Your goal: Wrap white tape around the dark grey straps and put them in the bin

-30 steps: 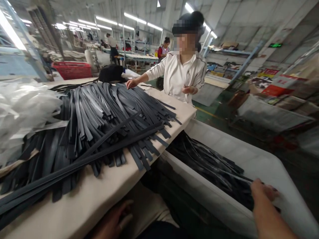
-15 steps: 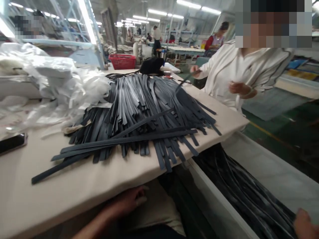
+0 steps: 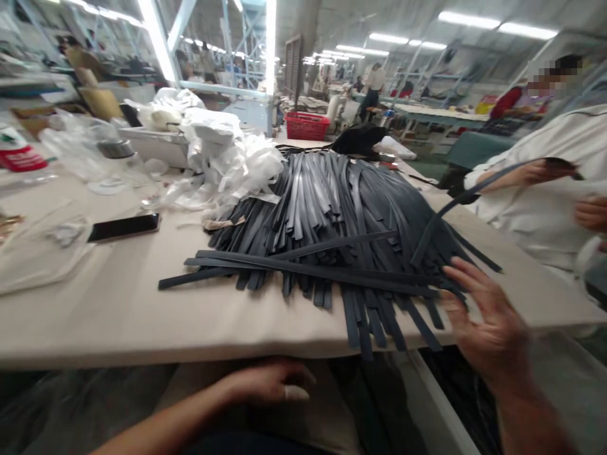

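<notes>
A big heap of dark grey straps (image 3: pixel 332 215) lies across the beige table (image 3: pixel 142 316), with a few long straps laid crosswise along its near side. My right hand (image 3: pixel 484 322) hovers at the heap's near right corner, fingers spread and open, holding nothing. Below the table edge my left hand (image 3: pixel 270 385) rests on my lap, fingers loosely curled with nothing in them, one fingertip taped white. Across the table at right, a person in a white top lifts one strap (image 3: pixel 474 193) off the heap.
A black phone (image 3: pixel 123 227) lies on the table at left. Crumpled white plastic (image 3: pixel 222 164) is piled behind the heap. A black bag (image 3: pixel 358 139) and a red basket (image 3: pixel 307 125) stand at the back. Below the table's right end is a white bin (image 3: pixel 441 411).
The view has swung left. My right hand came up out of the white bin to the heap's near right corner. The person opposite has lifted a strap higher.
</notes>
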The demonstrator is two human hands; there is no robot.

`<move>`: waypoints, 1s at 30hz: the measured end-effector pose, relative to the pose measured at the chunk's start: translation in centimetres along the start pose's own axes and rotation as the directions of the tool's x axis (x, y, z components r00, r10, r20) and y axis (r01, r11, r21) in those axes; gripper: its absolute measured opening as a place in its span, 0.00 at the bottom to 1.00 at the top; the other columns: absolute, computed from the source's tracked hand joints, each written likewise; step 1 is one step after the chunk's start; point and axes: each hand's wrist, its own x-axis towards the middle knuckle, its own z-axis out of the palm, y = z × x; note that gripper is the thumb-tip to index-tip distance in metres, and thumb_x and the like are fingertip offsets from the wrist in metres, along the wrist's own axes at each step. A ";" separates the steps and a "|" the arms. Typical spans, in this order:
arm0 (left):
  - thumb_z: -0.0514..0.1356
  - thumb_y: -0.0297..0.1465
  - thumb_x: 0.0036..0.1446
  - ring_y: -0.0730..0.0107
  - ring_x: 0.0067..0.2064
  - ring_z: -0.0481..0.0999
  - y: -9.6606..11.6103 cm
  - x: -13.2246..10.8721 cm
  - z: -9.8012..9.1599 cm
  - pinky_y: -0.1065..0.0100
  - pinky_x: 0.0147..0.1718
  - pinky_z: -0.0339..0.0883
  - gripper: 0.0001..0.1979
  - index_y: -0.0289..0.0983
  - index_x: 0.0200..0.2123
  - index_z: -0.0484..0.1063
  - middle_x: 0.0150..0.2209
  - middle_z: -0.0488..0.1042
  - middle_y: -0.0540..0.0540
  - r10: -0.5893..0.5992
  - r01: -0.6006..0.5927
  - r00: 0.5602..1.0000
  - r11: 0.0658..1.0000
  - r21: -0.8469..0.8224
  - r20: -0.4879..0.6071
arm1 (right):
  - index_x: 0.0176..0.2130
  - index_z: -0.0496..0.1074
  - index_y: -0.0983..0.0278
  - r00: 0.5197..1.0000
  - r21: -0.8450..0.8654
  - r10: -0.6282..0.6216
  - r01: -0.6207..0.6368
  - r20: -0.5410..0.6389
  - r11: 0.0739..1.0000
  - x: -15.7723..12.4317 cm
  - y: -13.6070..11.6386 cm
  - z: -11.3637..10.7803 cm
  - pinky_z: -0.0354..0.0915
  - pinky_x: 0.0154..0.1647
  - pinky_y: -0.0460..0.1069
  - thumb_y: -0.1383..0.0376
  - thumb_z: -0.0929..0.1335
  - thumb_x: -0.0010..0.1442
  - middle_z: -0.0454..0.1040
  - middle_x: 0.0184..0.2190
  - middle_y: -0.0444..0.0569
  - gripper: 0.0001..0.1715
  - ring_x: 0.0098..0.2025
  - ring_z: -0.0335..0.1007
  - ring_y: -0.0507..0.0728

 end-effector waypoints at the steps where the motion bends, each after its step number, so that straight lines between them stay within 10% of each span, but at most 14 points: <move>1: 0.61 0.40 0.59 0.57 0.56 0.73 0.8 -0.6 -0.2 0.62 0.56 0.64 0.21 0.42 0.55 0.74 0.54 0.76 0.45 0.046 -0.045 0.999 0.995 -0.089 0.011 | 0.58 0.69 0.62 0.996 0.096 -0.082 0.078 0.043 0.992 1.0 -2.0 2.3 0.63 0.61 0.59 0.62 0.66 0.67 0.70 0.59 0.59 0.20 0.59 0.68 0.64; 8: 0.67 0.44 0.54 0.65 0.46 0.78 3.4 -4.5 -1.1 0.63 0.52 0.67 0.25 0.39 0.53 0.75 0.47 0.79 0.44 0.160 -0.138 0.987 0.750 -0.647 -0.024 | 0.62 0.63 0.68 0.814 0.227 -0.391 0.322 0.429 0.919 5.6 -13.6 13.8 0.53 0.66 0.63 0.60 0.68 0.66 0.67 0.62 0.59 0.29 0.64 0.61 0.65; 16: 0.68 0.43 0.54 0.70 0.40 0.81 2.8 -6.6 -2.1 0.73 0.40 0.70 0.23 0.35 0.49 0.77 0.44 0.80 0.40 0.172 -0.271 0.961 0.403 -0.874 -0.219 | 0.53 0.74 0.67 0.734 0.113 -0.454 0.466 0.506 0.878 7.9 -18.1 18.4 0.56 0.60 0.61 0.68 0.69 0.63 0.79 0.39 0.53 0.18 0.44 0.71 0.65; 23: 0.69 0.40 0.53 0.64 0.42 0.82 3.0 -6.2 -4.1 0.69 0.39 0.72 0.28 0.39 0.56 0.71 0.54 0.75 0.36 0.095 -0.450 0.893 0.254 -0.856 -0.441 | 0.54 0.72 0.69 0.736 0.047 -0.567 0.595 0.370 0.803 7.8 -18.1 14.7 0.60 0.33 0.52 0.65 0.62 0.70 0.76 0.34 0.51 0.18 0.36 0.71 0.61; 30: 0.66 0.43 0.57 0.59 0.47 0.79 5.6 -6.4 -5.2 0.60 0.46 0.69 0.27 0.40 0.57 0.69 0.56 0.73 0.37 0.128 -0.705 0.708 0.186 -0.685 -0.694 | 0.64 0.65 0.62 0.695 0.156 -0.613 0.605 0.376 0.781 2.3 -16.4 6.0 0.60 0.19 0.46 0.63 0.58 0.71 0.80 0.38 0.49 0.24 0.25 0.74 0.53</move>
